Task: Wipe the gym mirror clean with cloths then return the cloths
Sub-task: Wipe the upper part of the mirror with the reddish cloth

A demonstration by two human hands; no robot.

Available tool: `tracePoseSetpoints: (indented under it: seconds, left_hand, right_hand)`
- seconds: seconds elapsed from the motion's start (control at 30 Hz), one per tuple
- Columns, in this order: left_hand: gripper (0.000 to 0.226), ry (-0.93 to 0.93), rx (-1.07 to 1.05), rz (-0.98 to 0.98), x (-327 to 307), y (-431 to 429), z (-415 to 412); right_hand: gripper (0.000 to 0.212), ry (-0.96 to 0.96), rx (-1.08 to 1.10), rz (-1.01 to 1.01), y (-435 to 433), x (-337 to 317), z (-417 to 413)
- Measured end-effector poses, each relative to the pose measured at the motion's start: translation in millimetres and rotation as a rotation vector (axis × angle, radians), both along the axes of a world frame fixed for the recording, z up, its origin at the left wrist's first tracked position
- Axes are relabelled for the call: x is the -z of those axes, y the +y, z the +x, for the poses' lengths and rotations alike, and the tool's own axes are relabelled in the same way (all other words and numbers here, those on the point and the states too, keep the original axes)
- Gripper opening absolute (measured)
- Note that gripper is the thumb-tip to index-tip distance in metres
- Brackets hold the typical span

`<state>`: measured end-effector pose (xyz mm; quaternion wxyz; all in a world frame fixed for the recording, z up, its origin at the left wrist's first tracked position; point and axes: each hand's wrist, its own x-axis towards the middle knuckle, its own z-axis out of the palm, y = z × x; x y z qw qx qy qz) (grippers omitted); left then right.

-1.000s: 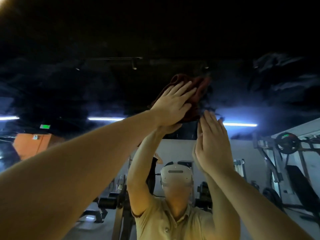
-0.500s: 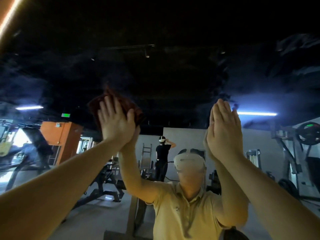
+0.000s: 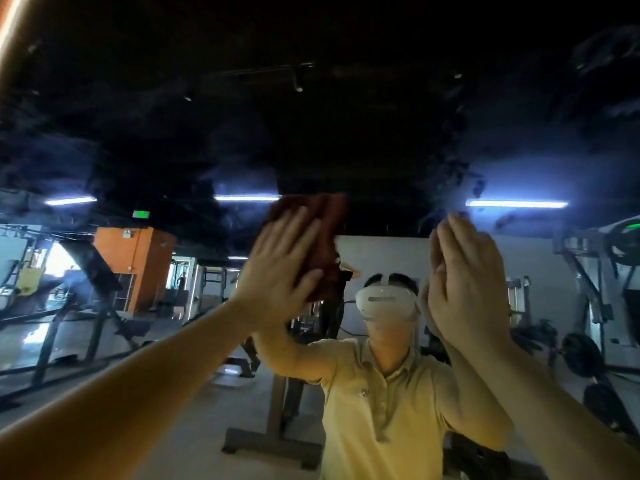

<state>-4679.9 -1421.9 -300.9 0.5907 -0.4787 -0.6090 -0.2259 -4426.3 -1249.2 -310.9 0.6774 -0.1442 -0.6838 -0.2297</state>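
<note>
The gym mirror fills the view straight ahead and shows smears in its upper part. A dark red cloth lies flat against the glass at centre. My left hand presses it there with straight, spread fingers. My right hand is raised to the right of the cloth, palm flat toward the glass, fingers straight and together, with nothing in it. Whether it touches the mirror I cannot tell. My reflection in a yellow shirt stands below the hands.
Everything else is reflected in the glass: weight machines at the right, inclined benches at the left, an orange wall block, a bench stand at lower centre, and ceiling strip lights.
My left hand has swept the cloth from upper centre out to the left, then back right and lower. My right hand stayed flat at the right. The view tilted down.
</note>
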Motion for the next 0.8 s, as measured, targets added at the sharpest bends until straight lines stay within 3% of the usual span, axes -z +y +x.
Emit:
tracePoseSetpoints:
  seconds: [0.1, 0.17, 0.23, 0.37, 0.5, 0.63, 0.8]
  left_hand:
    - [0.084, -0.329, -0.071, 0.179, 28.4, -44.2, -36.3]
    - [0.089, -0.548, -0.067, 0.335, 31.5, -32.9, -17.5]
    - [0.088, -0.61, -0.02, 0.403, 28.1, 4.6, 29.8]
    - [0.079, -0.278, 0.093, 0.258, 39.6, 102.8, 147.8]
    - [0.069, 0.001, 0.114, -0.019, 58.8, 151.7, 210.5]
    - [0.068, 0.149, 0.088, -0.145, 82.2, 109.9, 153.7]
    - [0.075, -0.008, -0.029, -0.047, 139.2, 27.7, 34.5]
  right_hand:
    - [0.065, -0.041, 0.134, -0.032, 4.9, 19.9, 14.0]
    - [0.066, -0.016, 0.209, -0.129, 13.5, 31.8, 33.7]
    - [0.069, -0.035, 0.256, -0.227, 20.4, 44.4, 54.5]
    - [0.067, -0.233, 0.244, -0.188, 37.1, 63.6, 81.1]
    - [0.067, -0.247, 0.079, -0.189, 41.3, 60.9, 91.0]
    - [0.063, -0.168, 0.114, -0.19, 26.0, 73.0, 74.7]
    - [0.062, -0.164, 0.106, -0.143, -13.6, 117.7, 20.4]
